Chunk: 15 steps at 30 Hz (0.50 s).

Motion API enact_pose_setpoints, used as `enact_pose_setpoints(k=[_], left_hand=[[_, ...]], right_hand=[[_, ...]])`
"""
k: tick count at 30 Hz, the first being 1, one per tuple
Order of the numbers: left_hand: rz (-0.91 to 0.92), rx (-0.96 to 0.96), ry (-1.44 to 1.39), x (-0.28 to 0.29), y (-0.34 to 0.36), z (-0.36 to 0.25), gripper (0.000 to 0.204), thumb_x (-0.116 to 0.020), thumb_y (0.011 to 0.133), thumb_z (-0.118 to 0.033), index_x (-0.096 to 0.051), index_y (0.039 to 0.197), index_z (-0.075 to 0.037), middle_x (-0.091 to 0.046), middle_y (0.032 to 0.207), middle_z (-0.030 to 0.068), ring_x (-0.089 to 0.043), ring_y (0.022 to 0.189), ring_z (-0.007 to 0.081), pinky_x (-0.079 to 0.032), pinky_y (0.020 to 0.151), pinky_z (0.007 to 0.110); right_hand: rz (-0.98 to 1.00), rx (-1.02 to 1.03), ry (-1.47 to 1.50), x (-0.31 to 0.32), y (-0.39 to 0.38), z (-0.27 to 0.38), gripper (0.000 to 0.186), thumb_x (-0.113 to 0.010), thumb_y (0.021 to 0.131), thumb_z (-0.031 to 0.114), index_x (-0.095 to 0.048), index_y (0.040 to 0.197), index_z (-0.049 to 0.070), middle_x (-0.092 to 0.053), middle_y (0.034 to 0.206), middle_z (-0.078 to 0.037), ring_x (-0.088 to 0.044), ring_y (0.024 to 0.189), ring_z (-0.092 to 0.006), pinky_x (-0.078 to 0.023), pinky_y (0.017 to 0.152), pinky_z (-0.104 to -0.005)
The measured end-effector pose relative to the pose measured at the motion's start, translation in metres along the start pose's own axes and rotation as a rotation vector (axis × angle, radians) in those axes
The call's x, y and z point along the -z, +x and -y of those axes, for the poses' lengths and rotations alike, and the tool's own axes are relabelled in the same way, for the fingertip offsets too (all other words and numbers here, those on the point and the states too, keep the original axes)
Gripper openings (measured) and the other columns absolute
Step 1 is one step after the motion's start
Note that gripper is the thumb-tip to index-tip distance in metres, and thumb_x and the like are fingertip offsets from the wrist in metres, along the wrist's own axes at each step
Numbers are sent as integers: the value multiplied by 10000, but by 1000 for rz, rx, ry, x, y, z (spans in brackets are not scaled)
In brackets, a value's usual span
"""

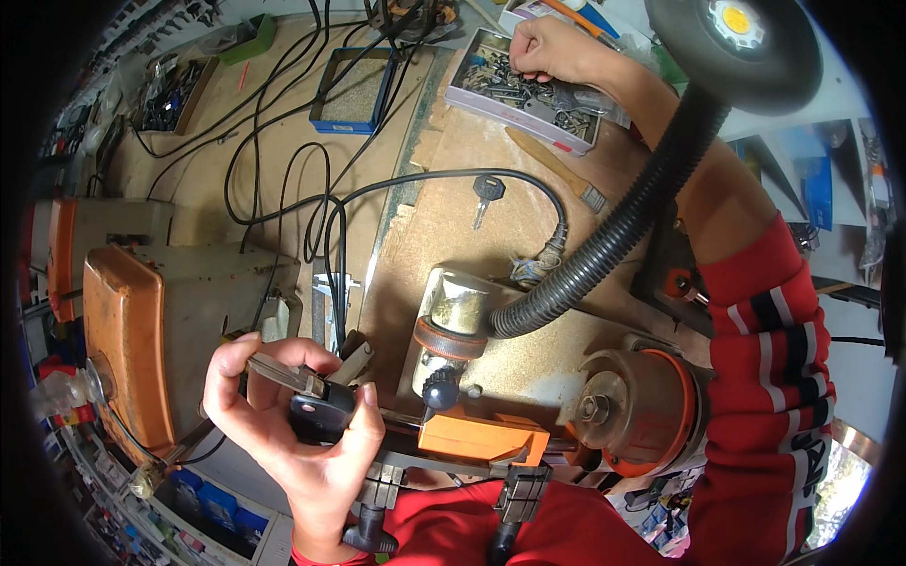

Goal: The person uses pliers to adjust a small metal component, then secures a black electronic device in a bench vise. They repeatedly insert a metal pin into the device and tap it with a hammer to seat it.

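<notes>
In my left hand (pixel 283 429), at the lower left, is a black-headed key (pixel 321 417) with a silver blade. The fingers and thumb curl round it, above the bench's near side. My right hand (pixel 563 55) reaches to the far side, over a white cardboard box (pixel 514 115) filled with small metal parts, some of them keys. Its fingers are pinched together among the parts; what they hold, if anything, is hidden. Another black-headed key (pixel 486 193) lies alone on the wooden bench. A key-cutting machine (pixel 483 439) with an orange carriage stands just right of my left hand.
A lamp on a black flexible neck (pixel 623 226) arches between machine and right arm. Black cables (pixel 330 198) loop across the bench. A wooden-handled brush (pixel 552 162) lies near the box. A blue tray (pixel 347 125) sits farther left; an orange-and-grey machine (pixel 127 340) stands at the left.
</notes>
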<state>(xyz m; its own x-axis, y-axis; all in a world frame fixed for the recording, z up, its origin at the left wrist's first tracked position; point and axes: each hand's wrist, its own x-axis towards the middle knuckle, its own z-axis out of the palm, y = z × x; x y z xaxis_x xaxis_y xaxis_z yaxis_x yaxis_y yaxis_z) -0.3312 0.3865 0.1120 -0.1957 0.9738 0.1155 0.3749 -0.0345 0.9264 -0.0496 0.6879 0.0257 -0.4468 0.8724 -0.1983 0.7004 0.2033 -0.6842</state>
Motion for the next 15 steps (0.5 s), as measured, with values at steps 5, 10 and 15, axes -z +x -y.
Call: enact_pose_setpoints(k=[5, 10, 15], left_hand=[[-2, -2, -5, -1, 0, 0, 796, -713, 648, 18, -244, 1285, -72, -518, 898, 102, -519, 814, 181, -427, 786, 306], [-10, 13, -12, -1, 0, 0, 798, -717, 649, 17, -244, 1286, -71, -514, 899, 97, -518, 812, 176, -426, 783, 303], [-17, 44, -20, -2, 0, 0, 793, -715, 652, 15, -246, 1286, -71, -510, 896, 95, -508, 816, 173, -415, 787, 297]], right_hand=[[-3, 8, 47, -8, 3, -8, 105, -613, 831, 41, -624, 906, -31, -623, 765, -52, -564, 644, -78, -468, 554, -204], [-57, -147, 27, -10, -4, -8, 146, -612, 861, 74, -642, 986, 6, -654, 847, -41, -580, 640, -68, -480, 547, -195], [-143, -257, 236, -4, -16, 0, 159, -600, 886, 122, -635, 1014, 36, -667, 877, -24, -604, 674, -62, -497, 538, -189]])
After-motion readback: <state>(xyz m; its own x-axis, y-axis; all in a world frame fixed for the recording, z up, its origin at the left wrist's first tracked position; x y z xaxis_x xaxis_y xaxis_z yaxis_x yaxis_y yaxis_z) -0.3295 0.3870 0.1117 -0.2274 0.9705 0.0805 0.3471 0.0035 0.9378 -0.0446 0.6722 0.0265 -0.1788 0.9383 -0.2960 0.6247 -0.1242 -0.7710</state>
